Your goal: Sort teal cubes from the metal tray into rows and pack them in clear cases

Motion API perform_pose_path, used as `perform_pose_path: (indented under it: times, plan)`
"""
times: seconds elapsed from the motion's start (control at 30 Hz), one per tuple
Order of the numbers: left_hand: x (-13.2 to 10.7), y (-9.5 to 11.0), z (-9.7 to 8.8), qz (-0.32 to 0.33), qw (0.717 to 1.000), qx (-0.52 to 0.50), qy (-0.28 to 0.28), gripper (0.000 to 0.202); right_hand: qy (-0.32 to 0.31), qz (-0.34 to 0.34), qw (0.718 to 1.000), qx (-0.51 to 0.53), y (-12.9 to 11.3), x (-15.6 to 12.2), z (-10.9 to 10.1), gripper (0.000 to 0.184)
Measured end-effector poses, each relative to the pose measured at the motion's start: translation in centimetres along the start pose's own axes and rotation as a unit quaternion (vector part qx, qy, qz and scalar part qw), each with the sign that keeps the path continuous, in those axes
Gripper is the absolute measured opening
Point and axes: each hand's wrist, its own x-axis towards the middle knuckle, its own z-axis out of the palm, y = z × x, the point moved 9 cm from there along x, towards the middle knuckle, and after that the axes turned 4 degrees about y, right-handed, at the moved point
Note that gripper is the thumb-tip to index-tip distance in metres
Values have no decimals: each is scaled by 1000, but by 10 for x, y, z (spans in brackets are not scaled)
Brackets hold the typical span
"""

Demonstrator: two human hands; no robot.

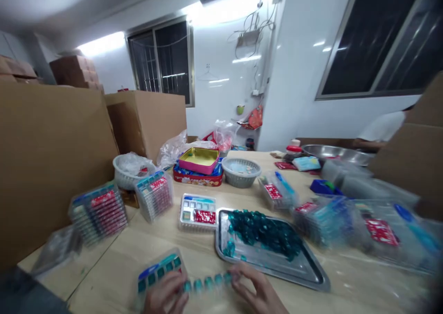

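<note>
At the tabletop's [152, 247] near edge, the left hand [165, 296] and right hand [258, 292] clamp a row of teal cubes [207, 283] between closed fingers, beside a clear compartment tray [157, 271]. With uneven pressure the row may buckle, and cubes could scatter off the edge.

At the near edge of the wooden table [114, 263], the left hand [166, 296] and the right hand [258, 292] rest on a clear compartment tray [162, 270] and a short row of teal pieces [207, 282] strung between them. Just beyond lies a metal tray [308, 270] heaped with teal pieces, with stacks of filled clear trays [98, 212] standing to the left and cardboard boxes [51, 157] behind them. The picture is blurred, so how firmly the fingers grip cannot be made out.
</note>
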Motion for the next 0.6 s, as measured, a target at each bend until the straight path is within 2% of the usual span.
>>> perform_pose_path:
  times: [0.03,0.07,0.13,0.17,0.23,0.3,0.4,0.5,0.6]
  plan:
    - [22,-8,-1,-72,996,-44,-7,27,2,8,1000,8,-4,19,-2,20]
    - [43,-16,-4,-147,986,-81,8,30,10,17,1000,21,-7,38,-5,24]
    - [85,-25,-3,-233,964,-129,27,38,28,36,998,51,-8,78,-11,29]
    - [107,-27,-2,-247,960,-130,36,42,45,54,995,69,-4,97,-14,31]
    - [146,-30,1,-234,966,-97,55,45,73,78,989,101,4,130,-16,34]
    - [173,-36,6,-224,970,-65,65,41,108,95,983,113,16,154,-18,37]
    - [190,-44,13,-221,972,-19,79,34,153,111,977,101,34,172,-20,39]
    - [191,-47,17,-224,971,11,87,37,191,133,969,88,49,171,-22,40]
    - [189,-52,19,-233,969,18,85,40,183,174,963,92,60,165,-17,40]
